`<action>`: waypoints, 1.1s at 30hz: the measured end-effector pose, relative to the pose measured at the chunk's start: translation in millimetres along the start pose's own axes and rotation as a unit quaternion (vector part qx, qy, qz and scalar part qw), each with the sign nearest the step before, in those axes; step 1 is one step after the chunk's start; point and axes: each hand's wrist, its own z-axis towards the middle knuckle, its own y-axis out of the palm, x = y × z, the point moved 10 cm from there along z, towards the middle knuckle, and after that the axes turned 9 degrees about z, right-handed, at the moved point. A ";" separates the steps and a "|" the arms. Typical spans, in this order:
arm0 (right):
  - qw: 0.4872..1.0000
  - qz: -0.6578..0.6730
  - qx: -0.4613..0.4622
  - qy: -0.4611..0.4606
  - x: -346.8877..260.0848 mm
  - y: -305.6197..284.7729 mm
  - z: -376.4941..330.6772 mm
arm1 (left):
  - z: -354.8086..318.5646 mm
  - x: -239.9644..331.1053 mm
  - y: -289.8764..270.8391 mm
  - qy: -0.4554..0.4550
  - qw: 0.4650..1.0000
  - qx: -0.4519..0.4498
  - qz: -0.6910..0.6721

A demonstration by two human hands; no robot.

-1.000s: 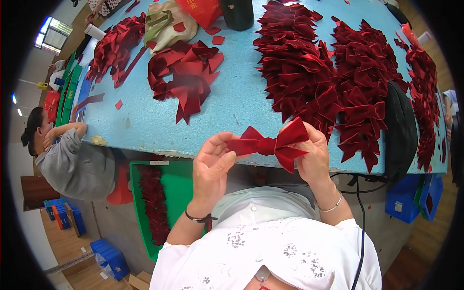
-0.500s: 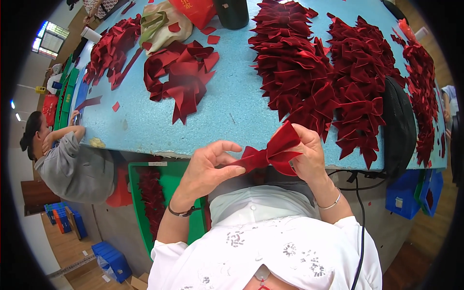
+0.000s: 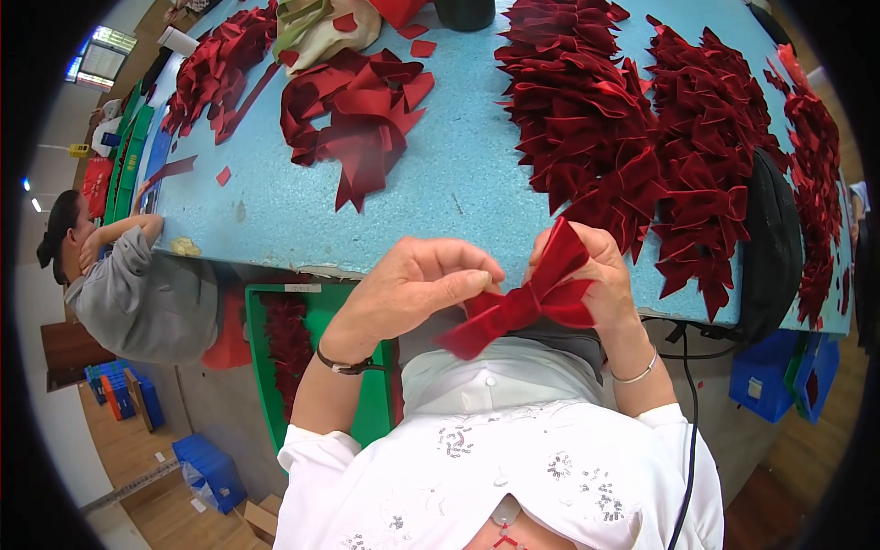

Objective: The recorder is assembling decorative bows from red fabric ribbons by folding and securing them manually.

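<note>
We hold a red velvet bow point(image 3: 524, 304) at the table point(image 3: 458, 197) edge, left hand point(image 3: 412, 286) pinching its middle, right hand point(image 3: 596, 275) gripping the upper loop. We seem mid-shaping; next calls for evening the loops. Finished bows point(image 3: 642, 137) lie at one o'clock.

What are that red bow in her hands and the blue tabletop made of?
Red bow: apparently velvet ribbon, with a soft matte nap and darker folds. Blue tabletop: looks like a speckled foam or felt-like mat, dull, with no glare; the exact material is unclear.
</note>
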 end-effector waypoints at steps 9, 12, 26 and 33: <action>1.000 0.007 -0.027 0.012 5.0 -1.9 3.6 | -0.6 -13.5 22.3 -0.049 0.991 -0.086 -0.085; 1.000 0.016 -0.025 0.010 4.7 -2.6 2.8 | -0.3 -12.4 25.1 -0.040 0.991 -0.088 -0.097; 0.996 -0.020 0.019 0.080 8.3 3.7 4.2 | 4.6 -22.9 35.0 -0.071 0.990 -0.054 -0.105; 0.995 0.015 0.080 0.062 -1.2 1.3 -9.8 | 7.4 -19.9 21.9 -0.016 0.994 0.042 -0.099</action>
